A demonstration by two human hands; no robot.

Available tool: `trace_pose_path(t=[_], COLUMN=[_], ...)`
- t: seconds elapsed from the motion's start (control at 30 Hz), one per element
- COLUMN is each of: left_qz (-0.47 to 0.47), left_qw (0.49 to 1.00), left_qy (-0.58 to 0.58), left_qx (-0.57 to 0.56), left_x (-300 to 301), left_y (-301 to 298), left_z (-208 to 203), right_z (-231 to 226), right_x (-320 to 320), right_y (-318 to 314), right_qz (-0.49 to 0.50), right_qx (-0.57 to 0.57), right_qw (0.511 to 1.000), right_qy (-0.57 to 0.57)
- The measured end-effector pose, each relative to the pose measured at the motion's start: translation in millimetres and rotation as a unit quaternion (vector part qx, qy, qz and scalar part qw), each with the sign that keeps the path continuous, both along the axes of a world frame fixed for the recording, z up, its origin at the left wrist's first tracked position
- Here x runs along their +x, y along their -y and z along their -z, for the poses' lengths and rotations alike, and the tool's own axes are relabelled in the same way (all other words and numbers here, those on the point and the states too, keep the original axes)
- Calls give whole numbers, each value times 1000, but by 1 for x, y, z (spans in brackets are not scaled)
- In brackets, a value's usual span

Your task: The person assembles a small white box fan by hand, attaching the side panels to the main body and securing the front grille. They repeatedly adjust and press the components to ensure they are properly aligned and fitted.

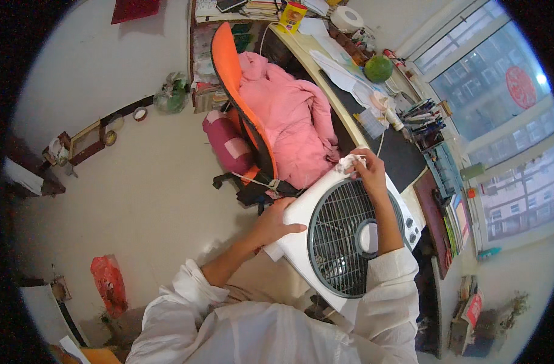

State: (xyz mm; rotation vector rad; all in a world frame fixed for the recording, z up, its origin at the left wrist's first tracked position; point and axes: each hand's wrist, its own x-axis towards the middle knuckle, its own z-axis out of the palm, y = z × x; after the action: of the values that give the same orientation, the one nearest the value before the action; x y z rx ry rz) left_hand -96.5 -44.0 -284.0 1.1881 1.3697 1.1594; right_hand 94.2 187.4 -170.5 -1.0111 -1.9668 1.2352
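- Left grip (271, 223): part-closed on the near-left edge of the white box fan (298, 209); thumb lies over the front, fingers along the side.
- Right grip (371, 173): fingers bunched round a crumpled white cloth (351, 161), pressed to the fan's upper corner.
- Fan: tilted between both grips; round grey grille (337, 239) right of left grip, below right grip; right forearm crosses it.
- Control knobs (411, 229): below and right of right grip, on fan's side strip.
- Pink jacket (292, 118): up-left of right grip, on orange-backed chair (226, 54).
- Purple-pink roll (225, 139): above-left of left grip, beside chair.
- Tabletop (301, 50): beyond right grip; dark mat (401, 155) on it just up-right.
- Pens (423, 118): bundle, farther up-right of right grip.
- Green round object (378, 68): well beyond right grip.
- Red plastic bag (109, 282): on floor (150, 200), well left of left grip.
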Motion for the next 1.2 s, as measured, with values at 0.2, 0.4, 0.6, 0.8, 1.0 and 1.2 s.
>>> trace_pose_path(t=[0.2,0.4,0.6,0.8,1.0,1.2], left_qz=[-23,-12,11,-7,-4,-17], left_qw=[998,999,1000,1000,1000,1000], left_qy=[-35,-35,20,-13,-11,-16], left_qx=[39,32,17,9,16,10], left_x=[6,4,1,2,8,3], left_y=[-1,-1,1,2,-1,3], left_z=[19,17,4,7,17,3], right_z=[-5,5,8,12,9,15], right_x=[6,0,4,-20,-8,-19], right_y=[-2,10,7,22,-8,7], right_qz=[45,-7,-87,-108,-27,-108], right_qx=[16,259,258,262,332,260], right_qw=[997,950,945,938,908,926], right_qy=[55,176,183,201,253,249])
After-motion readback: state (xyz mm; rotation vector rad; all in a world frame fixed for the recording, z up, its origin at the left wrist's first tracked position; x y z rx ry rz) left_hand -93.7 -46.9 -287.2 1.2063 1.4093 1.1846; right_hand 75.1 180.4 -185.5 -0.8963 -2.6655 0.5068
